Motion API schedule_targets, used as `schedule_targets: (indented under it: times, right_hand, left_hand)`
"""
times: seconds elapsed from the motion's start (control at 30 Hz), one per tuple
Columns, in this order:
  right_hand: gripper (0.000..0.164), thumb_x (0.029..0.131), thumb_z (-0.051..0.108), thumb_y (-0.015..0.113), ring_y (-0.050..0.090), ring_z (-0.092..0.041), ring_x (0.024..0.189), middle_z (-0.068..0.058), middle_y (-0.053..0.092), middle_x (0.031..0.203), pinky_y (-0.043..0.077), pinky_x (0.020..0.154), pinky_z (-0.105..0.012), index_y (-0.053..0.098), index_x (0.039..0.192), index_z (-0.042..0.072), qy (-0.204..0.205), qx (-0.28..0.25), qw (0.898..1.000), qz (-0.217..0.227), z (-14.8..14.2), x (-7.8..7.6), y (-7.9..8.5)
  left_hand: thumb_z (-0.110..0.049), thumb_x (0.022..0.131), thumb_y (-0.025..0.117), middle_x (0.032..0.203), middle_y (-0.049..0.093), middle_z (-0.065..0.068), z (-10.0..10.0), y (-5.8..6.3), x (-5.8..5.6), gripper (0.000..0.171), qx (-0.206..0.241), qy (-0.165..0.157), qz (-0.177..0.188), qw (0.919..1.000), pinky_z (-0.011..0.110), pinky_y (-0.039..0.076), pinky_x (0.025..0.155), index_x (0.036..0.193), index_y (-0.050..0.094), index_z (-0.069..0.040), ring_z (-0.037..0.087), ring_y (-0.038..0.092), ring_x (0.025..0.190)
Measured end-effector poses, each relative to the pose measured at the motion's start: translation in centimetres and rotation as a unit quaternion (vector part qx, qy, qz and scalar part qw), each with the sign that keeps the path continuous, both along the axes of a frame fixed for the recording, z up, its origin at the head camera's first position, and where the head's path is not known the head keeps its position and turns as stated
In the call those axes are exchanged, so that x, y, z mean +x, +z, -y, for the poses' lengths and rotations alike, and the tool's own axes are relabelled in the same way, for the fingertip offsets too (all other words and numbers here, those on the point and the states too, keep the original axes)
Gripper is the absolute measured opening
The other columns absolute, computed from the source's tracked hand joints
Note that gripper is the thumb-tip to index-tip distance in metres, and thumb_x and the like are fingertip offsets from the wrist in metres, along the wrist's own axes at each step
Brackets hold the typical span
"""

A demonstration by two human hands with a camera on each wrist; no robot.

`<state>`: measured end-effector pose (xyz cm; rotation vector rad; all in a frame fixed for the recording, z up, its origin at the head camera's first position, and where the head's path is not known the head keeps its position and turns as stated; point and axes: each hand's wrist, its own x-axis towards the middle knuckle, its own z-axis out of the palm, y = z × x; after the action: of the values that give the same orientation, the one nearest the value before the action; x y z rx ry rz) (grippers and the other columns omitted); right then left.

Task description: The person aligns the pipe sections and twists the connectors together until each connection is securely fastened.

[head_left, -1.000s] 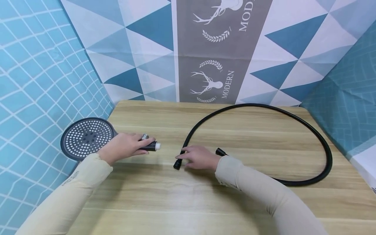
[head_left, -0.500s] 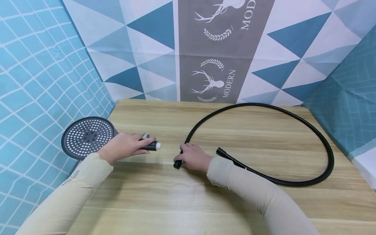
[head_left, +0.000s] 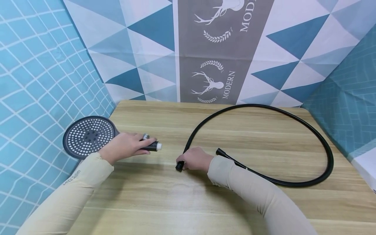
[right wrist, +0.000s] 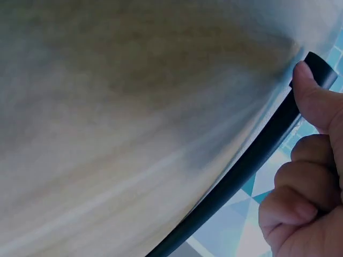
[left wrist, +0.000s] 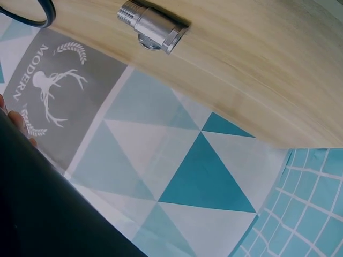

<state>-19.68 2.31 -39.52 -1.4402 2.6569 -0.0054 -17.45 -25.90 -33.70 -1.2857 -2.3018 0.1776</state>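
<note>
My left hand (head_left: 124, 146) grips the handle of a dark shower head (head_left: 89, 137), whose round, perforated face is turned up at the left. A white threaded tip (head_left: 159, 146) sticks out of the handle beyond my fingers. My right hand (head_left: 195, 159) holds a black shower hose (head_left: 325, 143) close to one end fitting (head_left: 180, 166). In the right wrist view the thumb (right wrist: 304, 80) presses on that end of the hose (right wrist: 252, 152), fingers curled. The hose's other end (head_left: 221, 152) lies right of my right hand. Shower head and held hose end are apart.
A chrome threaded fitting (left wrist: 153, 25) lies on the wooden table (head_left: 176, 202) just behind my left hand, partly hidden in the head view. Blue tiled sheeting (head_left: 35, 81) stands along the left side, and a patterned backdrop (head_left: 205, 49) rises behind the table.
My right hand has gone from loose fingers over the hose to gripping it near its end. That end has shifted slightly right. The left hand and shower head are nearly still.
</note>
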Motion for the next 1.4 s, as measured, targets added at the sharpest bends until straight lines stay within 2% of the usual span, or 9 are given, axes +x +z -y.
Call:
schedule_targets:
  times: [0.23,0.43,0.53,0.73,0.87,1.1,1.2,1.27,1.4]
  right_hand:
    - [0.028,0.085,0.028,0.073,0.059,-0.013,0.071,-0.001,0.066,0.085,0.048,0.06,-0.026,0.07,0.111,0.021,0.034,-0.078,0.996,-0.029,-0.9,-0.4,0.6]
    - [0.03,0.083,0.028,0.075,0.057,-0.022,0.097,-0.008,0.06,0.109,0.048,0.081,-0.034,0.07,0.112,0.019,0.072,-0.129,0.987,-0.063,-1.5,-0.7,1.7]
    - [0.029,0.083,0.024,0.075,0.061,-0.021,0.102,-0.007,0.064,0.111,0.046,0.089,-0.038,0.07,0.11,0.014,0.094,-0.17,0.98,-0.054,-2.0,-0.9,2.1]
    - [0.033,0.077,0.02,0.077,0.063,-0.022,0.099,-0.005,0.07,0.101,0.045,0.09,-0.038,0.071,0.108,0.01,0.128,-0.238,0.962,-0.048,-2.9,-0.9,3.2]
    - [0.035,0.076,0.016,0.078,0.066,-0.02,0.096,-0.007,0.071,0.101,0.048,0.089,-0.03,0.072,0.11,0.007,0.14,-0.285,0.948,-0.02,-3.4,-0.8,3.6]
    - [0.035,0.072,0.007,0.078,0.068,-0.023,0.093,-0.013,0.072,0.098,0.051,0.086,-0.026,0.072,0.105,-0.002,0.145,-0.392,0.908,0.004,-4.1,-0.5,3.6]
    - [0.032,0.07,0.0,0.079,0.069,-0.026,0.09,-0.018,0.071,0.096,0.052,0.083,-0.028,0.071,0.101,-0.008,0.129,-0.44,0.887,0.044,-4.2,-0.1,3.6]
    - [0.029,0.07,-0.005,0.078,0.07,-0.027,0.087,-0.021,0.07,0.095,0.055,0.073,-0.029,0.07,0.098,-0.011,0.097,-0.476,0.87,0.089,-4.3,0.2,3.8]
    - [0.025,0.073,-0.012,0.074,0.069,-0.02,0.085,-0.026,0.068,0.096,0.056,0.068,-0.032,0.067,0.097,-0.014,0.003,-0.537,0.825,0.178,-4.6,0.8,4.7]
  left_hand:
    - [-0.055,0.101,0.016,0.064,0.044,0.002,-0.2,0.2,-0.1,0.062,-0.001,0.001,-0.009,1.0,0.029,0.038,0.039,0.114,0.061,-0.014,0.013,0.039,0.048]
    - [-0.055,0.1,0.016,0.064,0.047,0.003,-0.4,0.7,-0.2,0.063,0.001,0.001,-0.014,0.9999,0.029,0.039,0.039,0.113,0.061,-0.014,0.015,0.042,0.049]
    - [-0.055,0.101,0.016,0.064,0.049,0.004,-0.4,1.0,-0.2,0.062,0.001,-0.003,-0.019,0.9998,0.029,0.039,0.039,0.113,0.061,-0.014,0.015,0.043,0.049]
    - [-0.054,0.101,0.019,0.063,0.048,0.004,-0.5,1.5,-0.4,0.057,0.018,-0.019,-0.032,0.9992,0.032,0.039,0.038,0.112,0.059,-0.015,0.017,0.044,0.048]
    - [-0.054,0.101,0.022,0.063,0.047,0.003,-0.7,1.9,-0.5,0.052,0.022,-0.034,-0.034,0.9986,0.031,0.039,0.037,0.115,0.056,-0.018,0.017,0.044,0.047]
    - [-0.054,0.101,0.02,0.063,0.044,0.001,-1.4,2.9,-0.4,0.052,0.004,-0.046,-0.041,0.9981,0.03,0.036,0.037,0.117,0.058,-0.022,0.017,0.04,0.046]
    - [-0.054,0.101,0.02,0.063,0.044,0.002,-1.6,3.3,-0.4,0.053,0.0,-0.046,-0.048,0.9978,0.029,0.035,0.037,0.118,0.059,-0.022,0.016,0.039,0.046]
    - [-0.054,0.101,0.02,0.063,0.044,0.002,-1.8,3.6,-0.4,0.053,0.0,-0.048,-0.052,0.9975,0.029,0.036,0.037,0.118,0.059,-0.022,0.016,0.039,0.047]
    - [-0.054,0.101,0.024,0.062,0.044,0.002,-2.0,4.2,-0.5,0.05,0.009,-0.052,-0.056,0.997,0.029,0.036,0.036,0.118,0.057,-0.022,0.015,0.039,0.046]
